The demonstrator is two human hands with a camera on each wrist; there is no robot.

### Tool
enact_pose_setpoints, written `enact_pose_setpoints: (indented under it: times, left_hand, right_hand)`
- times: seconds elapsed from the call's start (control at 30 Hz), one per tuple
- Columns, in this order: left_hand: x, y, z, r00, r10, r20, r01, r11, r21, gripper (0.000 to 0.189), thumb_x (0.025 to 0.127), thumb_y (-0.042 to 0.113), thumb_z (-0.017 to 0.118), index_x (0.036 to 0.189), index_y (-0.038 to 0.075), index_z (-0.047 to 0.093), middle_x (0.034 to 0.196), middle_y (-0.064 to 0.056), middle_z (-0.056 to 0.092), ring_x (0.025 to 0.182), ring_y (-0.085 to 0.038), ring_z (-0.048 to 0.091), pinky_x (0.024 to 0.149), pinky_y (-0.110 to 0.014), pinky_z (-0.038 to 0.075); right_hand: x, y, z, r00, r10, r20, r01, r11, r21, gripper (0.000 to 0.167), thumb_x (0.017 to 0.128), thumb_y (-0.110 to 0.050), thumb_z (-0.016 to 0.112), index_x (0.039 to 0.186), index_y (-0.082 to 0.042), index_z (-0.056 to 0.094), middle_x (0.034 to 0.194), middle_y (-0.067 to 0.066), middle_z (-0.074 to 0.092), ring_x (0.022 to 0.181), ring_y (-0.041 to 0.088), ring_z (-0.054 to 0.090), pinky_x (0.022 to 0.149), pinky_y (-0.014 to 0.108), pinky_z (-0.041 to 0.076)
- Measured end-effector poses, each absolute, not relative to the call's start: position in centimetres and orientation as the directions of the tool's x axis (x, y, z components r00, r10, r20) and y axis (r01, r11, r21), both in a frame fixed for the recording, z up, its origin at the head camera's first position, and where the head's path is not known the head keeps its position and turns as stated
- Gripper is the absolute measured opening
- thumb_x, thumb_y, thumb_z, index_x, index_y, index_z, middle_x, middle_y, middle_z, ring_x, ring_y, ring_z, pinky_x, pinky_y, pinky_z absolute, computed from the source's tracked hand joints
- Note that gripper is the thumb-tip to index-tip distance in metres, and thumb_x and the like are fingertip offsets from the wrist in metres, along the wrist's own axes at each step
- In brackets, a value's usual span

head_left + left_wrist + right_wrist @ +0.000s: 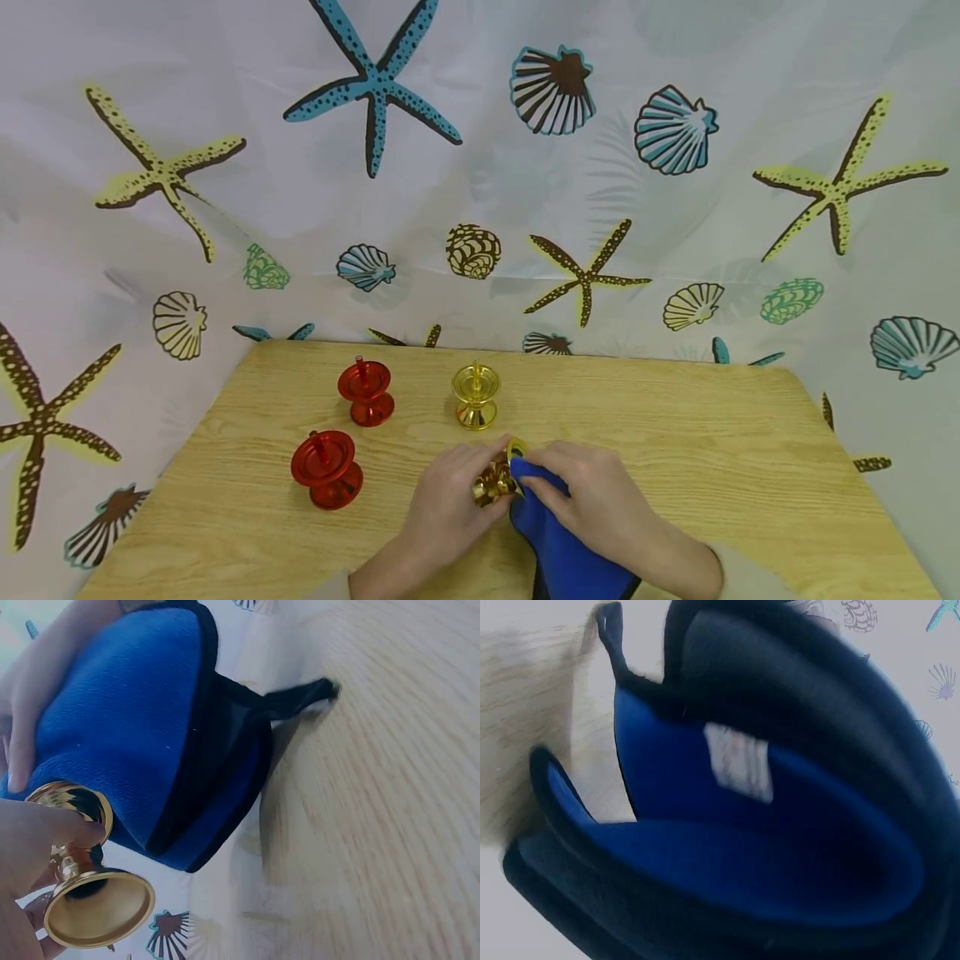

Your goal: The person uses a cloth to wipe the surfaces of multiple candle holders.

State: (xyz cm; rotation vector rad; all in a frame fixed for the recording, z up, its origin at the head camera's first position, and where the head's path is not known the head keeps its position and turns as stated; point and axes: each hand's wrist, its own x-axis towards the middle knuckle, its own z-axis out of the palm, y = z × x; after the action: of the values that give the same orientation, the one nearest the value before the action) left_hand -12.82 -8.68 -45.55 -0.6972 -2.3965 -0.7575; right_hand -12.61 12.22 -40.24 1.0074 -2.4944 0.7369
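Note:
My left hand (446,504) grips a shiny gold candle holder (491,483) that is tilted on its side; one flared round end (97,909) faces the left wrist camera. With my right hand (596,496) I pinch a blue cloth (566,546) with black edging and press it against the other end of the holder. Part of that end is hidden under the cloth. Folds of the cloth hang below my right hand, and in the right wrist view they fill most of the picture, showing a small white label (739,761).
A second gold candle holder (476,396) stands upright behind my hands. To the left are two red candle holders, one farther back (366,392) and one nearer (327,469). All are on a wooden table (712,433), before a white curtain (480,167) with starfish and shells.

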Motion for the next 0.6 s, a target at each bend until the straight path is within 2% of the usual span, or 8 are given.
enact_pose_setpoints:
  times: [0.13,0.27,0.47,0.53,0.6]
  left_hand:
    - [-12.8,-8.7,-45.1,-0.803,0.252,0.541,0.543,0.683,0.488,0.072,0.067,0.014,0.1,0.133,0.007,0.072,0.104,-0.001,0.081,0.089,-0.011,0.075,0.076,-0.027,0.061]
    - [-12.8,-8.8,-44.6,-0.87,0.198,0.452,0.467,0.624,0.626,0.071,0.07,0.012,0.098,0.135,0.007,0.07,0.101,0.0,0.08,0.083,-0.012,0.076,0.073,-0.021,0.059]
    - [-12.8,-8.7,-44.3,-0.902,0.18,0.393,0.419,0.587,0.693,0.066,0.072,0.011,0.096,0.133,0.008,0.071,0.098,0.001,0.08,0.08,-0.015,0.078,0.072,-0.02,0.058]
    - [-12.7,-8.7,-44.3,-0.903,0.184,0.387,0.417,0.587,0.694,0.065,0.072,0.012,0.096,0.133,0.007,0.071,0.099,0.0,0.081,0.081,-0.015,0.078,0.072,-0.02,0.059]
    - [-12.6,-8.7,-44.2,-0.908,0.178,0.38,0.408,0.588,0.698,0.066,0.072,0.012,0.096,0.133,0.007,0.071,0.098,0.001,0.081,0.081,-0.015,0.078,0.073,-0.02,0.059]
  right_hand:
    - [-12.7,12.8,-40.9,-0.606,-0.565,0.56,-0.771,0.591,-0.238,0.02,0.088,-0.012,0.084,0.107,-0.014,0.08,0.094,-0.004,0.079,0.079,0.007,0.075,0.068,0.02,0.059]
    - [-13.1,13.4,-41.9,-0.513,-0.571,0.642,-0.81,0.57,-0.14,0.03,0.08,-0.009,0.09,0.108,-0.013,0.08,0.097,-0.002,0.079,0.083,0.009,0.078,0.071,0.024,0.062]
    - [-13.7,14.0,-43.4,-0.386,-0.53,0.755,-0.837,0.545,-0.045,0.04,0.067,-0.007,0.096,0.103,-0.011,0.08,0.095,0.002,0.079,0.082,0.014,0.078,0.07,0.027,0.063]
    - [-13.8,14.1,-43.6,-0.36,-0.51,0.781,-0.845,0.532,-0.042,0.037,0.07,-0.007,0.095,0.103,-0.01,0.08,0.094,0.003,0.079,0.08,0.015,0.077,0.069,0.027,0.063]
    - [-14.0,14.2,-43.6,-0.345,-0.492,0.799,-0.85,0.525,-0.044,0.026,0.08,-0.011,0.09,0.104,-0.009,0.08,0.094,0.004,0.079,0.079,0.016,0.077,0.068,0.027,0.063]
